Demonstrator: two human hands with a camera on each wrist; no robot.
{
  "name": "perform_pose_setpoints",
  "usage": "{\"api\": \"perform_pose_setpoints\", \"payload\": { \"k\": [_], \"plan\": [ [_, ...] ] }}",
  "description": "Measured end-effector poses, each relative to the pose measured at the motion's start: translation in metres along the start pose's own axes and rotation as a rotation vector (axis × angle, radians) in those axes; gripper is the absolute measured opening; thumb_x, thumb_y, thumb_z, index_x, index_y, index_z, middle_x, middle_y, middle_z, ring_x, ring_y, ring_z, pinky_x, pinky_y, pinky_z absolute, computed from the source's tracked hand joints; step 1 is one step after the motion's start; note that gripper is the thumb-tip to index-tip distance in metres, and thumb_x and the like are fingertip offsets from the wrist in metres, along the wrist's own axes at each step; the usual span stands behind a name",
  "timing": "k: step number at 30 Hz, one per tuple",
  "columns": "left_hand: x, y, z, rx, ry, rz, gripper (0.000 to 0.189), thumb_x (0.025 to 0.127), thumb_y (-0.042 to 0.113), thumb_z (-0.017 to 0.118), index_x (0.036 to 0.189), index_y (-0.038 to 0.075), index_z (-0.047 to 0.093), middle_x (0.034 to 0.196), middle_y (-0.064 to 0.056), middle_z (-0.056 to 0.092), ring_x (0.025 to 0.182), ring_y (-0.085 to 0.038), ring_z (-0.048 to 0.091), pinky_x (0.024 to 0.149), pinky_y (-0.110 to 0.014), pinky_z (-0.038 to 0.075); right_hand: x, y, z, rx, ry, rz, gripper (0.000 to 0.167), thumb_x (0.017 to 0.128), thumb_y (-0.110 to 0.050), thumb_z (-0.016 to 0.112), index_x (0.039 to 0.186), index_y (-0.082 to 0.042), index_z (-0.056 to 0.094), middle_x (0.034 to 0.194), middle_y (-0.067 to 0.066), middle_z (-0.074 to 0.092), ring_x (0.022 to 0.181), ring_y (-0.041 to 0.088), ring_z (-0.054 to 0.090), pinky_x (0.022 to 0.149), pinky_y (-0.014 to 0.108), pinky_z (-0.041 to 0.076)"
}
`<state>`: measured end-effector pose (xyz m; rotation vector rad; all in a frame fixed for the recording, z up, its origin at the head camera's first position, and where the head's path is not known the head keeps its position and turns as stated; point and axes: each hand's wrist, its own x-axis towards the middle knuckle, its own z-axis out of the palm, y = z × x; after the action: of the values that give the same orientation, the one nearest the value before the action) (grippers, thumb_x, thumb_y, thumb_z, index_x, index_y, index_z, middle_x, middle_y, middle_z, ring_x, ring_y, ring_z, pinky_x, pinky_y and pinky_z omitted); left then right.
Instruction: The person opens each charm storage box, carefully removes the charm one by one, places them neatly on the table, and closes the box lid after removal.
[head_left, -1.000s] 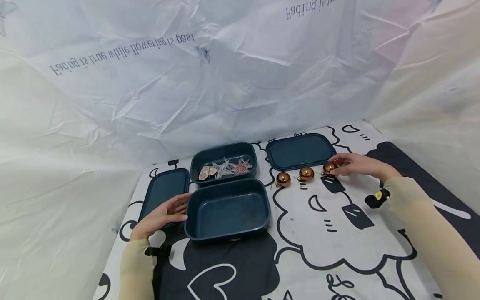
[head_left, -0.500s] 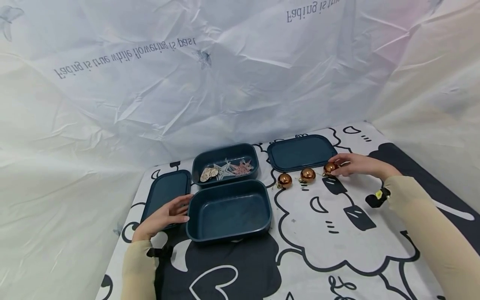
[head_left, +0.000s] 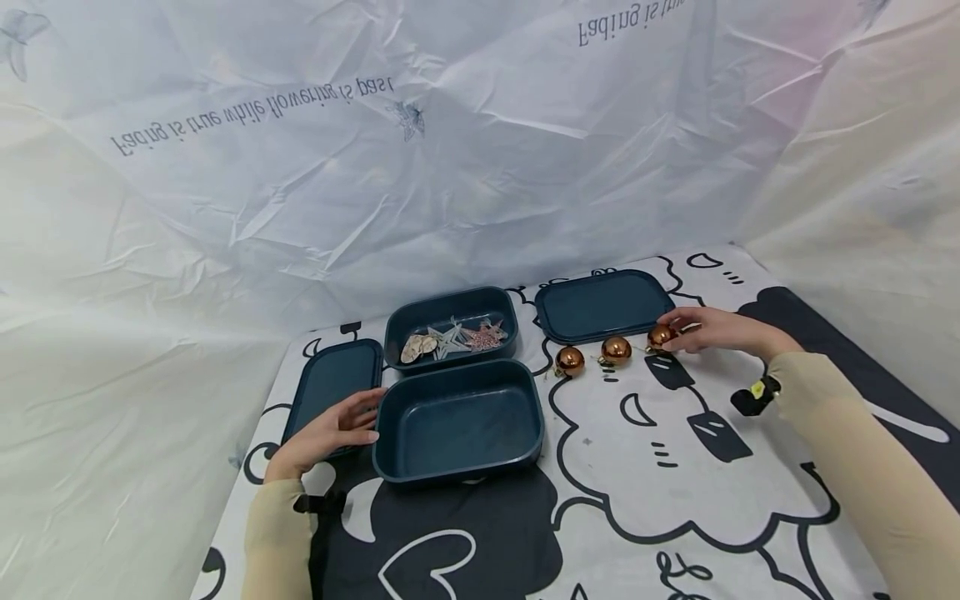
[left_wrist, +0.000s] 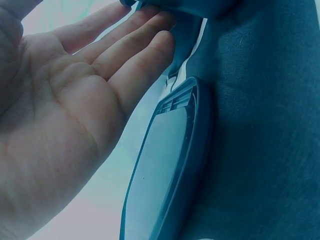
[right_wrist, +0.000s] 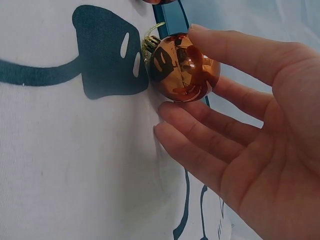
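Note:
My left hand lies against the left end of a front dark blue box, fingers fairly straight. In the left wrist view the fingertips of the left hand reach the box's edge. At the right, my right hand pinches a shiny copper Christmas ball between thumb and fingers. The right wrist view shows the thumb on this ball, which sits on the cloth with its gold cap and loop toward the left. Two more copper balls, a middle one and a left one, lie beside it.
Behind the front box stands a second blue box holding shells, a white starfish and pink starfish. One blue lid lies behind the balls, another lid at the left. A printed cloth covers the table.
Over the last second the whole head view shifts very slightly. Both hands, the balls and the boxes keep their places on the table.

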<state>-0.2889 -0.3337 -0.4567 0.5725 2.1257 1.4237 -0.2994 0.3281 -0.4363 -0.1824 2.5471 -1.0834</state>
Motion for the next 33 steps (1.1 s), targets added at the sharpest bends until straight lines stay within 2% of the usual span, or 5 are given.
{"api": "perform_pose_setpoints", "payload": {
  "k": [16,20,24,29,33],
  "plan": [
    [0.0,0.005,0.0,0.038,0.023,0.002,0.075,0.098,0.02,0.068,0.16,0.01,0.026,0.164,-0.016,0.024,0.148,-0.041,0.026,0.111,-0.051,0.038,-0.005,-0.003,-0.006,-0.032,0.042,-0.041,0.072,0.097,-0.036,0.069,0.148,0.006,0.039,0.139,0.031,0.048,0.115,0.037,0.059,0.088,0.047,0.056],
    [-0.003,0.009,-0.002,0.132,0.104,-0.004,0.07,0.1,0.028,0.066,0.158,0.009,0.032,0.16,-0.016,0.034,0.144,-0.039,0.036,0.11,-0.054,0.039,-0.006,-0.011,-0.012,-0.088,0.094,-0.078,0.069,0.101,-0.036,0.064,0.149,0.007,0.038,0.141,0.034,0.047,0.121,0.045,0.055,0.092,0.055,0.052],
    [-0.002,0.016,-0.006,0.23,0.242,-0.01,0.067,0.102,0.035,0.063,0.156,0.008,0.035,0.155,-0.018,0.042,0.14,-0.039,0.043,0.11,-0.058,0.039,-0.004,-0.029,-0.02,-0.121,0.17,-0.082,0.073,0.101,-0.042,0.062,0.151,0.004,0.036,0.144,0.033,0.044,0.128,0.049,0.046,0.099,0.065,0.042],
    [0.01,0.029,-0.009,0.269,0.405,-0.012,0.071,0.101,0.042,0.061,0.158,0.01,0.033,0.158,-0.018,0.036,0.142,-0.04,0.039,0.11,-0.059,0.038,0.0,-0.061,-0.027,-0.094,0.242,-0.108,0.075,0.1,-0.047,0.061,0.154,-0.002,0.034,0.149,0.029,0.038,0.135,0.048,0.038,0.103,0.068,0.037],
    [0.023,0.038,-0.007,0.3,0.45,-0.024,0.076,0.099,0.049,0.062,0.158,0.011,0.033,0.161,-0.017,0.031,0.145,-0.039,0.034,0.112,-0.058,0.036,0.011,-0.087,-0.027,-0.065,0.255,-0.176,0.067,0.102,-0.042,0.06,0.154,-0.006,0.037,0.152,0.024,0.04,0.137,0.044,0.039,0.104,0.065,0.038]
  ]
}}
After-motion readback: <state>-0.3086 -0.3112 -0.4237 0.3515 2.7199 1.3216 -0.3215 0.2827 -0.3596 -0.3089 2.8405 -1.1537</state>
